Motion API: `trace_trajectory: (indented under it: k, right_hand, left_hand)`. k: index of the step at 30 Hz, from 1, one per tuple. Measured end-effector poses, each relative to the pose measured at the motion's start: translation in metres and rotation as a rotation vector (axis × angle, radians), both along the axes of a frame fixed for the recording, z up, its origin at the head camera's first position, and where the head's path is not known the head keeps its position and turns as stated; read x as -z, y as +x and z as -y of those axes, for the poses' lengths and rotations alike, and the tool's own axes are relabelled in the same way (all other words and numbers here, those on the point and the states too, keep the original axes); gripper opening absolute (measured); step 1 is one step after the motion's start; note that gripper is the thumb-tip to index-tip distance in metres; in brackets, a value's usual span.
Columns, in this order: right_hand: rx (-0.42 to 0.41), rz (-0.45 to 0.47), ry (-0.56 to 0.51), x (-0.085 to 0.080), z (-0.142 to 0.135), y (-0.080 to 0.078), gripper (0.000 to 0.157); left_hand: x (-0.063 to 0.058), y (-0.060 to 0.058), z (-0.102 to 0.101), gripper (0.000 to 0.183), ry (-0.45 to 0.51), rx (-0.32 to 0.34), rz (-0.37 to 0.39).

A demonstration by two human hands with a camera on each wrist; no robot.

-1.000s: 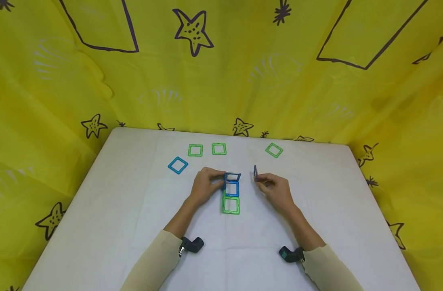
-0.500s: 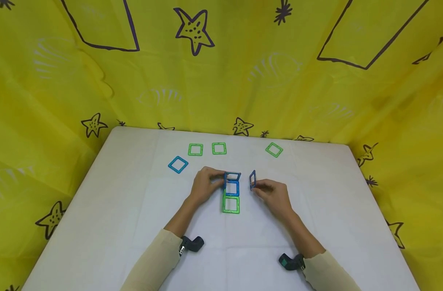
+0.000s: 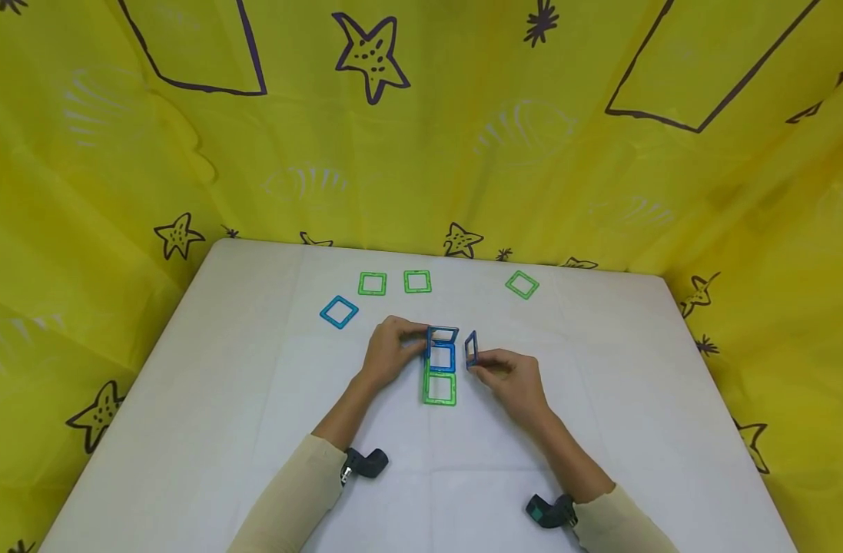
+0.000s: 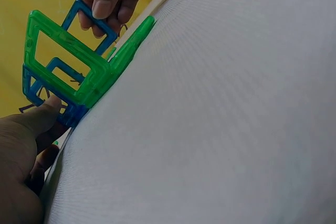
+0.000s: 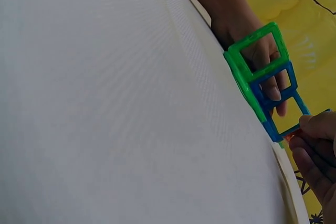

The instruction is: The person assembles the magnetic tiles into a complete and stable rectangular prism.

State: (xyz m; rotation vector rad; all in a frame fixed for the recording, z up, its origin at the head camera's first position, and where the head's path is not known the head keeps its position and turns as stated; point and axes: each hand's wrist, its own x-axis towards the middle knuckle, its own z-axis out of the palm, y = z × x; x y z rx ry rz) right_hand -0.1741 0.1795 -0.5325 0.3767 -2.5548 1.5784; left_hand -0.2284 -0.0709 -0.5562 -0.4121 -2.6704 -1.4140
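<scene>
Pinched between the thumb and fingertips of the right hand [image 3: 521, 382], a blue square frame [image 3: 475, 346] is held upright just to the right of a blue-and-green assembly [image 3: 441, 372], a narrow gap between the two, as the left hand [image 3: 388, 355] grips the assembly's blue end at its left side, thumb and fingers bent in close. A yellow curtain [image 3: 435, 153], printed with dark starfish outlines, hangs beyond the far edge and along both side edges of a white worktop [image 3: 310, 369]. Two forearms in beige sleeves [image 3: 290, 491] extend from the near side. About midway between the left and right edges, the assembly has a green and a blue square lying flat, end to end, with upright panels along their left side and a blue one across the far end. Black devices [image 3: 369, 464] sit at both wrists. Near the far edge lie two green squares [image 3: 373, 293] side by side, a third green square [image 3: 517, 292] turned cornerwise toward the far right corner, and a loose blue square [image 3: 332, 319] toward the far left corner.
</scene>
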Motion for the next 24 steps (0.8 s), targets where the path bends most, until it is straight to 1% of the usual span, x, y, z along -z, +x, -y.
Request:
trace_trajectory:
  k: [11, 18, 24]
  right_hand:
    - [-0.052, 0.006, -0.010, 0.002, 0.009, 0.004, 0.018]
    - [-0.055, 0.002, -0.009, 0.000, 0.012, 0.004, 0.017]
    - [-0.054, 0.003, 0.006, 0.001, 0.013, 0.001, 0.016]
  left_hand:
    - [-0.001, 0.000, 0.000, 0.027, -0.019, -0.001, -0.004]
    - [0.000, -0.001, 0.001, 0.026, -0.001, 0.011, -0.015]
    - [0.001, -0.002, 0.000, 0.027, -0.010, 0.008, -0.014]
